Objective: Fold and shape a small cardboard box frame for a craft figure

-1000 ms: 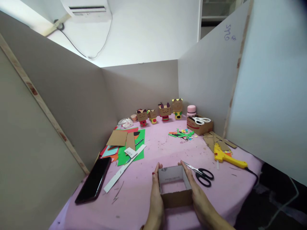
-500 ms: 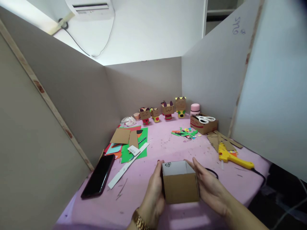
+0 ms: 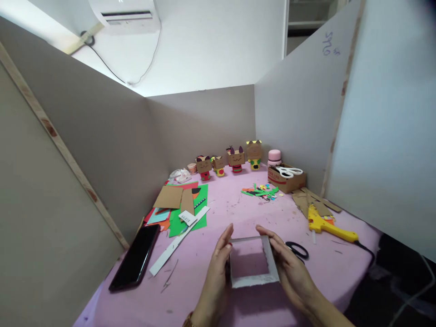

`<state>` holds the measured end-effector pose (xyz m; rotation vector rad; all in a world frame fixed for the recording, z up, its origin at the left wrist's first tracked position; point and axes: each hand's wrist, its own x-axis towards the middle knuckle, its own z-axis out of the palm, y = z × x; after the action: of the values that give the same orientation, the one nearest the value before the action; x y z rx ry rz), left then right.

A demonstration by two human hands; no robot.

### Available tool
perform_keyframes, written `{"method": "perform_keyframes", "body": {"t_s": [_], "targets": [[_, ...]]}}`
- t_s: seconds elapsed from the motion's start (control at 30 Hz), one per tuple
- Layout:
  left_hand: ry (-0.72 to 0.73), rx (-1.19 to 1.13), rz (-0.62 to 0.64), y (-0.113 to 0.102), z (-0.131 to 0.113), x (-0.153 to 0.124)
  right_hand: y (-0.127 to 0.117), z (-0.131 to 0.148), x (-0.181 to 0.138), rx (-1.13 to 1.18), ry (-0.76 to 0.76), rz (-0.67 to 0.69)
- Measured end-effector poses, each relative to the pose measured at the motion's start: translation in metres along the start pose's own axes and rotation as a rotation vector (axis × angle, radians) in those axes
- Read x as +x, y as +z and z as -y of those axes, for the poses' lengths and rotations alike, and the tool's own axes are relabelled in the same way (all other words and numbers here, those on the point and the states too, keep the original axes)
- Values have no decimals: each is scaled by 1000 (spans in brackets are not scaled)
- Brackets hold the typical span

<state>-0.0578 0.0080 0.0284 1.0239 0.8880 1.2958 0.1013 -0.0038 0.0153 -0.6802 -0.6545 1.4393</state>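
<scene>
Between my two hands is a square cardboard frame point(image 3: 254, 280), open right through, with the pink tablecloth showing in its middle. Its inner sides look pale and its near edge is rough. My left hand point(image 3: 218, 265) presses on the left wall, thumb near the top corner. On the right wall rests my right hand point(image 3: 289, 268), fingers reaching along the side. Just beyond that hand lie scissors with a black handle point(image 3: 299, 250), partly hidden by it.
A yellow glue gun point(image 3: 330, 228) with a cord lies right. A phone point(image 3: 136, 256), white strip point(image 3: 175, 247) and coloured paper point(image 3: 204, 222) lie left. At the back stand several cardboard figures point(image 3: 236, 159), paper scraps point(image 3: 260, 191) and a box point(image 3: 289, 182) under white scissors point(image 3: 289, 172).
The cardboard frame has been tilted, so its opening now faces me instead of its brown outer side. Both hands turned with it. The view has shifted slightly.
</scene>
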Motion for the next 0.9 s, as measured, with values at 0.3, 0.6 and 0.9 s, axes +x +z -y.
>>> {"method": "perform_keyframes", "body": {"t_s": [0.3, 0.6, 0.9], "targets": [[250, 13, -30, -5, 28, -12, -7, -21, -5, 41, -156, -37], [-32, 96, -218, -2, 36, -23, -13, -29, -14, -96, 51, -109], [-9, 132, -65, -7, 18, -12, -10, -15, -12, -96, 15, 2]]}}
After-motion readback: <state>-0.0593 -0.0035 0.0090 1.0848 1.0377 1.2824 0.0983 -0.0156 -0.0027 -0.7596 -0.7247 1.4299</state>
